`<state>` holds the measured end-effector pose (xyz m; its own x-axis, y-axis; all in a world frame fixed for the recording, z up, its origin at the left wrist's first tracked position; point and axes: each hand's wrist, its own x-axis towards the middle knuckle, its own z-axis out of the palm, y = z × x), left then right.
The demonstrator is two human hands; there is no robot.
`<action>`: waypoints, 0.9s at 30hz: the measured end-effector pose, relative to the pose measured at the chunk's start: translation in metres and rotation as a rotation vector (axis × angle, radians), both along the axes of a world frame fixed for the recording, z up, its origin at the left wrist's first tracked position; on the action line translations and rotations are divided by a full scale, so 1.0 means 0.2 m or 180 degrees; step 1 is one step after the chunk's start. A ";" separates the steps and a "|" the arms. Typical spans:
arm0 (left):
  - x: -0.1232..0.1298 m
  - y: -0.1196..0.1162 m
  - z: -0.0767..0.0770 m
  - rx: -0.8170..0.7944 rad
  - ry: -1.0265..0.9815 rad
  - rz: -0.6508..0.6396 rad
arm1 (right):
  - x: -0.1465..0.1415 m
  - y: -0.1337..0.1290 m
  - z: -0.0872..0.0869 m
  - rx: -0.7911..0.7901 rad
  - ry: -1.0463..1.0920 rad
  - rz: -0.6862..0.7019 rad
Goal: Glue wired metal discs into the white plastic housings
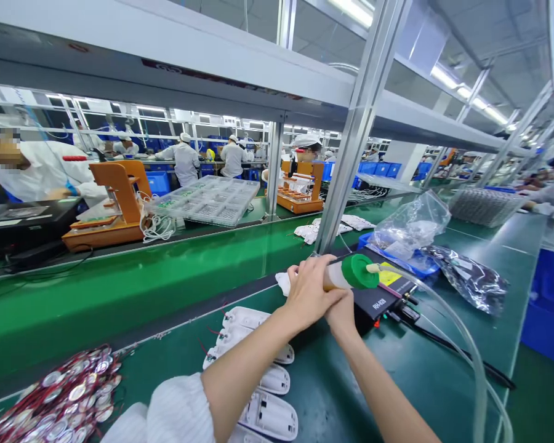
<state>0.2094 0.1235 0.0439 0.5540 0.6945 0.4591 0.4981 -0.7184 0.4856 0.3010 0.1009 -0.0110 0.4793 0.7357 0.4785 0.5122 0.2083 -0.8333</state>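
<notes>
A dispensing syringe (338, 275) with a green cap and a clear hose lies slanted across my two hands. My left hand (308, 294) is closed around its barrel, with the fingers bent over it. Just beneath, my right hand (342, 311) is closed against the same barrel; its fingertips are mostly hidden behind the left hand. The syringe's tip is out of sight. Below my left forearm lie several white plastic housings (272, 413) in a row, and a white part (283, 283) shows just beyond my left hand.
A black controller box (373, 303) marked RH-928 sits right of my hands, with cables and the hose (461, 326). Red-wired metal discs (69, 394) are heaped at lower left. Beyond are a green belt (166, 264), a metal post (351, 135), orange fixtures (129, 203) and people in white.
</notes>
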 end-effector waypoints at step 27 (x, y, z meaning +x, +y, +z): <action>-1.12 -0.17 -0.13 0.0119 0.0688 0.0477 | 0.00 -0.05 0.42 0.0736 0.2617 -0.0493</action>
